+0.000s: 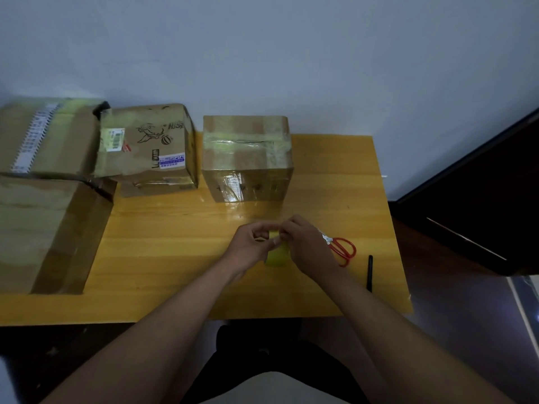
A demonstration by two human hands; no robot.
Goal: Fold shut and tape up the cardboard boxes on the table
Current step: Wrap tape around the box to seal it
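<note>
Both hands meet over the table [175, 243] on the roll of tape [277, 255]: the left hand [252, 240] curls round its rim, and the right hand [303, 243] pinches at the top, probably picking for the loose end. The nearest box [248, 158] sits at twelve o'clock from the roll, its taped seam running nine to three. Scissors [344, 249] lie at three o'clock, nearer the right hand.

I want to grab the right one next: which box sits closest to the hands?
The right box, standing alone just beyond the hands. The printed box and big box sit further left.
</note>
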